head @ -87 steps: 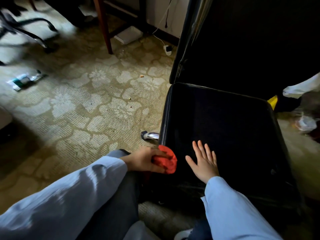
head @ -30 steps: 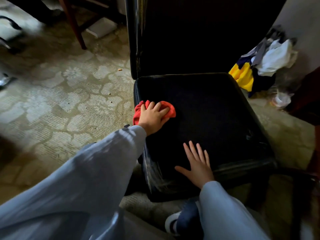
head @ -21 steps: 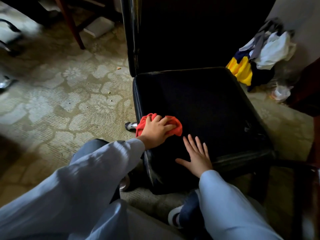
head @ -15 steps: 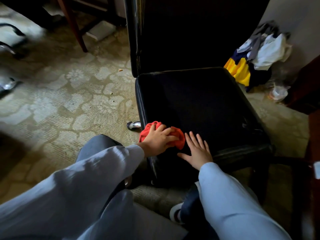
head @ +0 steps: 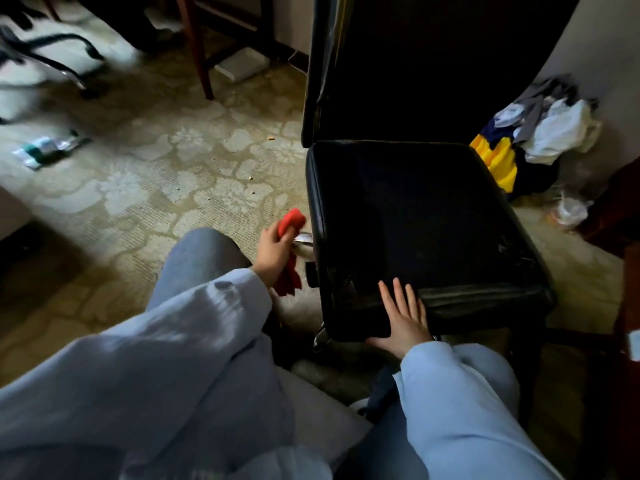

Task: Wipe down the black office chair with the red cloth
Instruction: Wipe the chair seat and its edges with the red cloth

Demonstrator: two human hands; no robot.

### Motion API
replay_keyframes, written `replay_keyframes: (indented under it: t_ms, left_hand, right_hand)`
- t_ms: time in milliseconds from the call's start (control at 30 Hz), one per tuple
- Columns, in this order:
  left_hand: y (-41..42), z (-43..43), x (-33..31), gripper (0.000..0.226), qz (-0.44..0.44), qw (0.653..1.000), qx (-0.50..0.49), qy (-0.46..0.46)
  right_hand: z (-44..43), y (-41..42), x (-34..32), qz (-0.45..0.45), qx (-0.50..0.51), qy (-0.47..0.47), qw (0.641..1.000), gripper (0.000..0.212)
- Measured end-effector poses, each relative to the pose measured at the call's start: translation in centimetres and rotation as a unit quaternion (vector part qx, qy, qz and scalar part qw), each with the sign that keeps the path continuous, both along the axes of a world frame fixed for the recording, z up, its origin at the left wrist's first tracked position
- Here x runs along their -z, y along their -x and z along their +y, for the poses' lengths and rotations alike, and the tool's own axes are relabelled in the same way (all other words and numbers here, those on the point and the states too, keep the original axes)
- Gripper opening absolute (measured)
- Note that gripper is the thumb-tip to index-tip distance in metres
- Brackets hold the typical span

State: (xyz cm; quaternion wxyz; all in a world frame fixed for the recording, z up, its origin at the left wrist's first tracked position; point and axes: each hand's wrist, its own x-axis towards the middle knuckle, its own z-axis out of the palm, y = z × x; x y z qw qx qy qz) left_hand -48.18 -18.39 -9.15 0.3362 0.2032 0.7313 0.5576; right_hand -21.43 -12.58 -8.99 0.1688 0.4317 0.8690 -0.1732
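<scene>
The black office chair [head: 415, 209] stands before me, its seat dark and its tall backrest rising behind. My left hand [head: 273, 252] grips the red cloth [head: 290, 221] just off the seat's left edge, above the carpet; one end of the cloth sticks up past my fingers and the other hangs below my wrist. My right hand [head: 403, 318] lies flat with fingers spread on the seat's near front edge. A shiny metal part of the chair [head: 304, 242] shows beside the cloth.
Patterned carpet [head: 156, 188] spreads to the left, with a wrapper [head: 45, 150] lying on it. A wooden chair leg [head: 201, 53] and another chair's base [head: 62, 60] stand at the back left. A pile of clothes [head: 533, 133] lies right of the chair. My knees fill the foreground.
My left hand has slid the red cloth off the seat's front left corner and now holds it beside the seat's left edge. My right hand has shifted nearer the front edge.
</scene>
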Motion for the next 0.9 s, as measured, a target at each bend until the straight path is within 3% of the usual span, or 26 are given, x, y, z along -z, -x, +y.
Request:
replay_keyframes:
  t_ms: [67,200,367,600,900]
  left_hand:
    - [0.6,0.0,-0.3,0.025,-0.063,0.997,-0.030,-0.016]
    - [-1.2,0.1,0.6,0.030,-0.101,0.995,0.003,0.007]
    - [-3.7,3.2,1.8,0.044,-0.002,0.997,0.078,-0.016]
    - [-4.4,3.2,3.9,0.039,0.119,0.988,0.095,0.029]
    - [-8.5,0.2,3.5,0.041,0.119,0.989,0.075,0.048]
  right_hand:
    - [-0.2,-0.1,0.3,-0.006,-0.001,-0.014,1.000,0.110]
    - [0.0,0.0,0.5,-0.006,-0.005,-0.023,1.000,0.106]
    - [0.9,-0.3,0.9,-0.001,-0.011,-0.034,0.999,0.107]
    - [0.8,-0.1,1.8,-0.004,-0.007,-0.056,0.998,0.107]
    - [0.8,0.9,1.9,0.010,-0.011,-0.088,0.996,0.109]
